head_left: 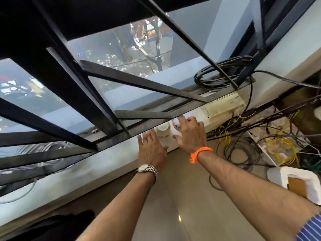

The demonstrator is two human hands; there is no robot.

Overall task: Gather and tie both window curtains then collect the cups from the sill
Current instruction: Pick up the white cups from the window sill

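Note:
Two pale cups stand on the white window sill. The nearer cream cup sits between my hands. A second white cup with a reddish pattern is partly hidden behind my right fingers. My left hand, with a metal watch on the wrist, is spread open just left of the cream cup and holds nothing. My right hand, an orange thread on its wrist, has its fingers apart over the patterned cup; whether it touches the cup I cannot tell. No curtain is clearly in view.
Black window bars cross above the sill. A beige network box lies on the sill to the right, with a coil of black cable behind it. Tangled black and yellow cables and a white foam box lie on the floor.

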